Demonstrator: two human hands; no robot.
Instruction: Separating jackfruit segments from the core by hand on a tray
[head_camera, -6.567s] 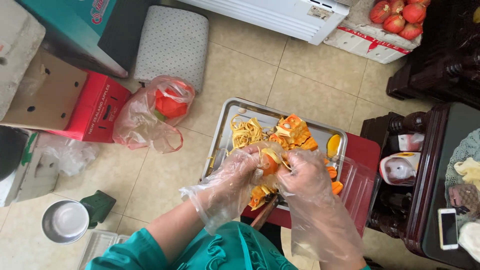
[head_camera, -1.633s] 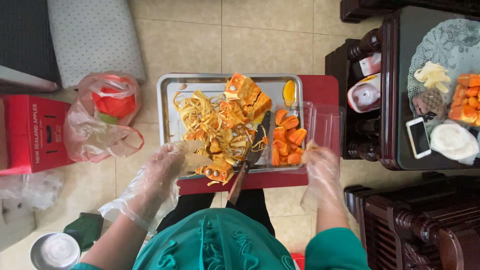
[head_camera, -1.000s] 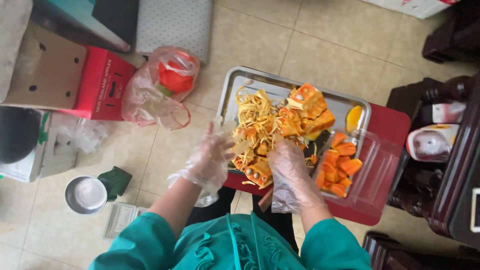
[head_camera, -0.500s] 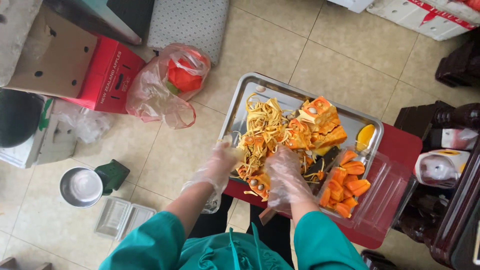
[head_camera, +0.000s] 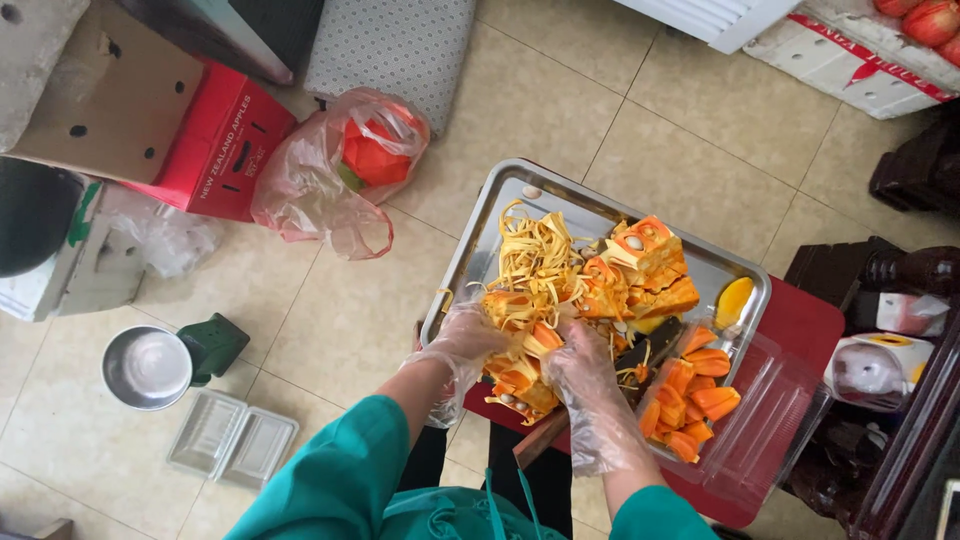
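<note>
Both my hands wear clear plastic gloves over a steel tray (head_camera: 480, 235) on a red stool (head_camera: 800, 320). My left hand (head_camera: 465, 340) and my right hand (head_camera: 580, 375) together grip a chunk of orange jackfruit (head_camera: 520, 365) at the tray's near edge. A heap of pale yellow fibre strands (head_camera: 535, 260) and more cut jackfruit pieces (head_camera: 650, 265) lie on the tray. Peeled orange pods (head_camera: 690, 395) fill a clear plastic box (head_camera: 770, 420) at the right. A knife with a wooden handle (head_camera: 545, 440) lies beside my right hand.
A plastic bag with red-orange scraps (head_camera: 350, 170) lies on the tiled floor at the left, next to a red carton (head_camera: 215, 140). A steel bowl (head_camera: 147, 367) and empty clear boxes (head_camera: 232, 443) sit lower left. Dark wooden furniture (head_camera: 900, 300) stands at the right.
Over the last seconds my head swung from right to left. My hands went from spread at the tray's sides to meeting on one jackfruit chunk at its near edge.
</note>
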